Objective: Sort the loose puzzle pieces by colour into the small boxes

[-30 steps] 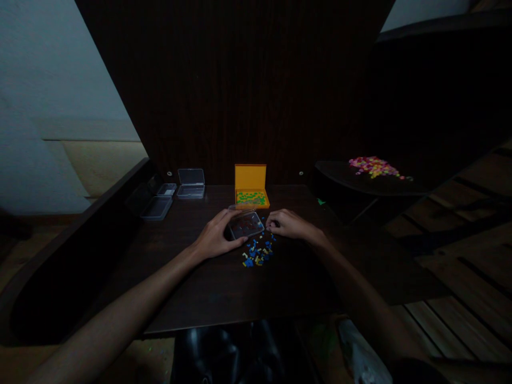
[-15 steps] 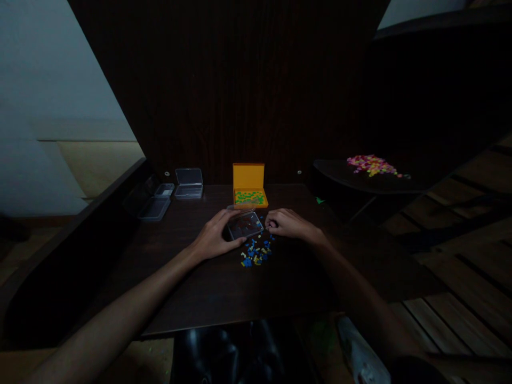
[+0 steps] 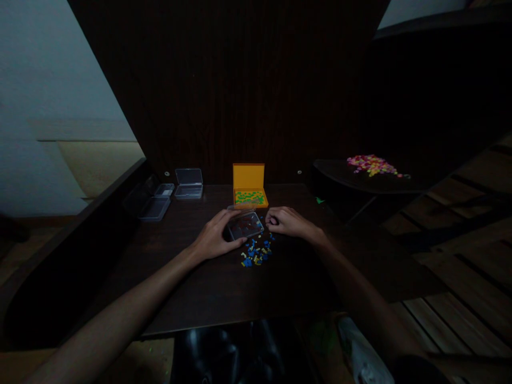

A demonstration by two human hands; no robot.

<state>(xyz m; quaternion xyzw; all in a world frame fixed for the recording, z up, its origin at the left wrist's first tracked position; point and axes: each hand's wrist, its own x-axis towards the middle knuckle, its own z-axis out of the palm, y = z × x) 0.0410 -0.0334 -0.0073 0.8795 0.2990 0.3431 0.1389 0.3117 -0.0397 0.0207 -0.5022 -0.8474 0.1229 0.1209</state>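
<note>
Just before yellow box [image 3: 248,176], on person's side: open clear case [image 3: 245,228], grasped at its left edge by left hand [image 3: 214,236]. Nearer than yellow box, to its right: right hand [image 3: 287,222], fingers curled, cannot tell if holding something. Farther before yellow box: loose blue and yellow pieces [image 3: 256,259].

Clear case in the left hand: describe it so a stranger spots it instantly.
On the dark tabletop, find the open yellow box. Just nearer the person, the left hand holds the clear case. Unlike the clear cases farther left, this one is in a hand.
</note>
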